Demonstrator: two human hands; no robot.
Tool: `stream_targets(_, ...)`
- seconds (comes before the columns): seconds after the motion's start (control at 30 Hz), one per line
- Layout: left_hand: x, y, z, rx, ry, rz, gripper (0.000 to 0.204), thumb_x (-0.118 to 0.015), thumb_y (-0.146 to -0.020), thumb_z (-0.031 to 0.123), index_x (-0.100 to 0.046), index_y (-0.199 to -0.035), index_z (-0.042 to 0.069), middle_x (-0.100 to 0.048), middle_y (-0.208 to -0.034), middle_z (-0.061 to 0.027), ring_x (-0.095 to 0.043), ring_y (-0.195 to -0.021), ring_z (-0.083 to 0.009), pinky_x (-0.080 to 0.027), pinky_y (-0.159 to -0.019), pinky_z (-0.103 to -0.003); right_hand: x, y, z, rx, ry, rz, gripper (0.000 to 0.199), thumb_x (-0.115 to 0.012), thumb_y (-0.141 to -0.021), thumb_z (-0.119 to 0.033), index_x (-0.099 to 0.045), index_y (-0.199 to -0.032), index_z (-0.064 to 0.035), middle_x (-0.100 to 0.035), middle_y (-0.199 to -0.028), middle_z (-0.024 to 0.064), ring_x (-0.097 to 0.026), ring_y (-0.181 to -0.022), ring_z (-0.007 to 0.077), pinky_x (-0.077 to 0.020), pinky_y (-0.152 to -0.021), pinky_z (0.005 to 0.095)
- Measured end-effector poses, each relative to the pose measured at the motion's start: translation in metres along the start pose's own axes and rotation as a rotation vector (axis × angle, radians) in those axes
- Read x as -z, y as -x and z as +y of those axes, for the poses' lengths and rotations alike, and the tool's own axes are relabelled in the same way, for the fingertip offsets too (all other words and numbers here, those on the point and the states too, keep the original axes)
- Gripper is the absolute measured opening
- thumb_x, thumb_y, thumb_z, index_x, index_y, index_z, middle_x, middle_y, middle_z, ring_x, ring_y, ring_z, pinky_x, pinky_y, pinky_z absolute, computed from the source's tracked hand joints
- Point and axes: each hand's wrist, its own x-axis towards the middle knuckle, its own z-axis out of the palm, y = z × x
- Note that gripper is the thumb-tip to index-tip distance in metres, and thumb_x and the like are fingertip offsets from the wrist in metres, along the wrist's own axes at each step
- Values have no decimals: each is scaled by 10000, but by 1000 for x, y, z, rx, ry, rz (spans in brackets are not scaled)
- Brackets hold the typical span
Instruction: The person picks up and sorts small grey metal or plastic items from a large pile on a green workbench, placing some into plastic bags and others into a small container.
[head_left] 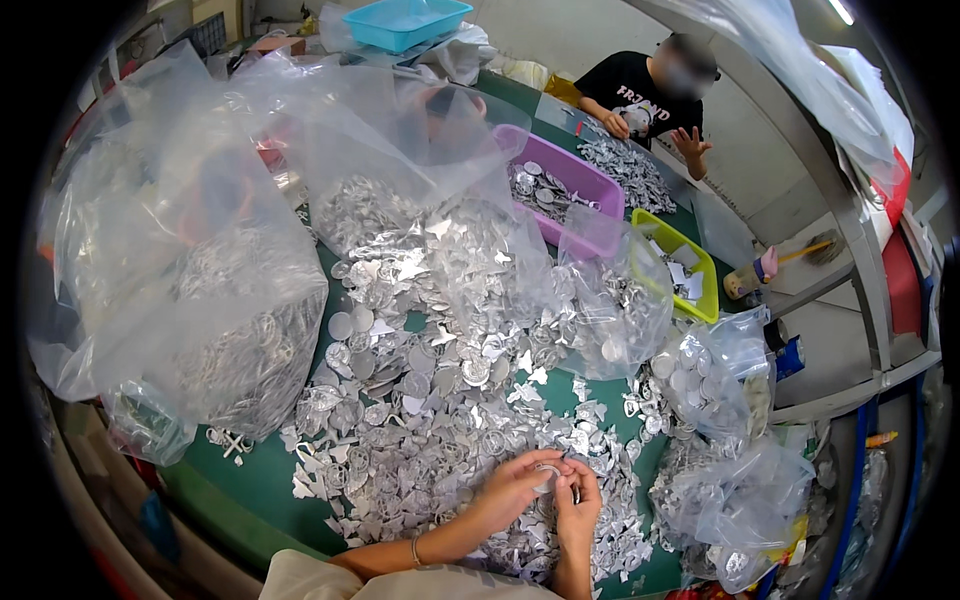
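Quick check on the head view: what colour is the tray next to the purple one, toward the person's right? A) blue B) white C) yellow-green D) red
C: the yellow-green tray sits just right of the purple tray on the green table, with small silver pieces inside; the only blue tray is far off at the top of the view.

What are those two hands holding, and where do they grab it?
The left hand pinches a small silver metal ring by its rim. The right hand meets it there; its own grip is too small to tell.
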Motion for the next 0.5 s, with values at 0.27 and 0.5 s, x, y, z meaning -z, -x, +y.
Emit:
stream_targets(0.27, -4, 2, 3, -13, -145, 0, 321, -511, -864, 24, -484, -1181, -9, -498, -1175, -88, -471, -1104, -163, -390, -923, -293, -4, 1, 16, 174, 293, -13, 469, -663, -690, -1, -513, -1134, -8, -473, -636, 35, -461, -588, 99, -383, -568, 228)
stream_targets(0.5, -9, 1, 8, 2, -144, -22, 385, -522, -856, 65, -453, -1227, -15, -480, -1212, -97, -432, -1152, -174, -326, -979, -308, -9, -4, 17, 338, 500, -2, 401, -679, -687, -55, -556, -1063, 12, -507, -686, 95, -506, -592, 188, -418, -539, 294)
